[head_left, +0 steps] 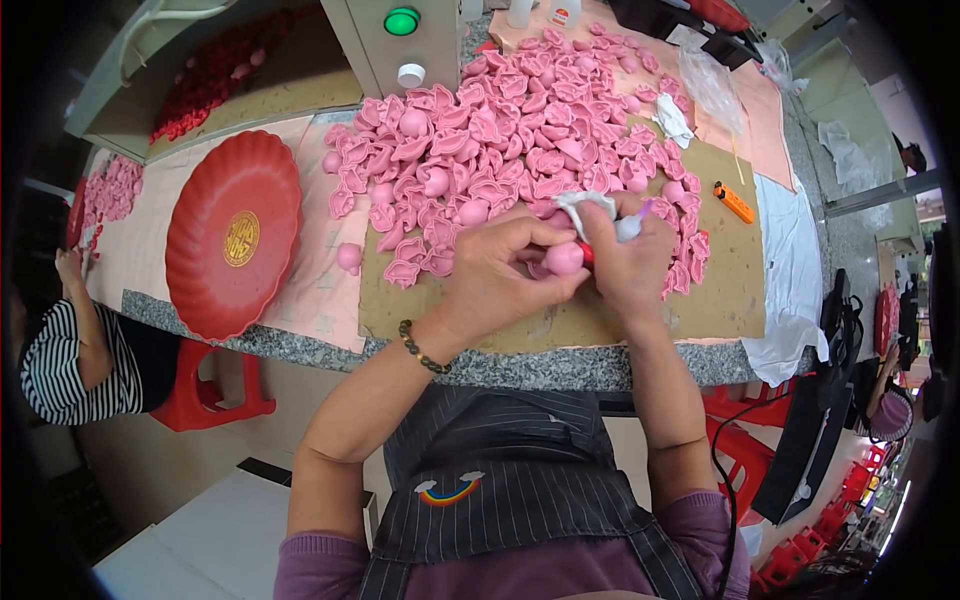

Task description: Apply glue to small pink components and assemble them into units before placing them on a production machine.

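In front of my chest, my left hand (505,270) pinches a small pink moulded piece with a rounded ball end (563,259). A small red part (586,254) sits against that ball, between the two hands. My right hand (632,265) is closed around a small pale squeeze bottle (628,228) with a purple tip, and a crumpled white cloth (585,205) is tucked at its fingers. The right thumb reaches down close to the red part. Just beyond both hands spreads a large heap of pink moulded pieces (510,130), some cupped and some round.
A red scalloped plate (195,255) with a gold emblem lies left. An orange cutter (734,202) rests on the brown board (720,260) at right. Behind stands a grey machine housing (365,50) with a green button. Another person in striped sleeves (75,350) works at far left.
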Motion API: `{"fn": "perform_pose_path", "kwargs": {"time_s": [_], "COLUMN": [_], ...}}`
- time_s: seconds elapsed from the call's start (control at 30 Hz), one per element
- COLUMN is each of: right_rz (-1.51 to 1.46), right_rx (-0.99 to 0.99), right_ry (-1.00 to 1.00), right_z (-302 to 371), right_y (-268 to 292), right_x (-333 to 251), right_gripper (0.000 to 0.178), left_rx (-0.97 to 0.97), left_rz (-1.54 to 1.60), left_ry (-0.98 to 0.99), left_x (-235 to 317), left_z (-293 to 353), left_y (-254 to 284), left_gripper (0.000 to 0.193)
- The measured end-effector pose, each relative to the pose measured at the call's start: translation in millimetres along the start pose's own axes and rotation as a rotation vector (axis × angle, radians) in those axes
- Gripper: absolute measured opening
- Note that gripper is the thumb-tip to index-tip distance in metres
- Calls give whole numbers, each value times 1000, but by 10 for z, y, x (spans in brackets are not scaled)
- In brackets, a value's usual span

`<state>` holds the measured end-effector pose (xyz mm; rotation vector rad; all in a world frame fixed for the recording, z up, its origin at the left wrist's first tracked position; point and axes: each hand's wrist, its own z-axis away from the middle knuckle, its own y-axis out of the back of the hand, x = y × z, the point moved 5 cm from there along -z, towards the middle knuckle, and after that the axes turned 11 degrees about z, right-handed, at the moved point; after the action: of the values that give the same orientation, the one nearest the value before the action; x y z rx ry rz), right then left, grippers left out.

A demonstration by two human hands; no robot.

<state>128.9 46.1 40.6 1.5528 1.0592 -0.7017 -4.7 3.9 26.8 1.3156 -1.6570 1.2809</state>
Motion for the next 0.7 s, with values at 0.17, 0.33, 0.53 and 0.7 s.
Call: {"fn": "perform_pose_path", "kwargs": {"time_s": [0.17, 0.33, 0.53, 0.7], "right_rz": [-311, -246, -273, -215], "right_rx": [35, -12, -5, -24], "right_ry": [-141, -74, -77, -67], "right_z": [-23, 27, 38, 62], "right_y": [131, 80, 67, 77], "right_x": [146, 63, -14, 8], "right_gripper": [11, 13, 12, 11], "left_rx": [1, 30, 64, 74], "left_rz": [285, 280, 223, 195], "left_ry": [100, 135, 25, -20], "left_x": [41, 45, 104, 93], "left_z": [-30, -56, -79, -113], "left_y": [-32, 55, 107, 115], "left_gripper": [31, 30, 27, 26]}}
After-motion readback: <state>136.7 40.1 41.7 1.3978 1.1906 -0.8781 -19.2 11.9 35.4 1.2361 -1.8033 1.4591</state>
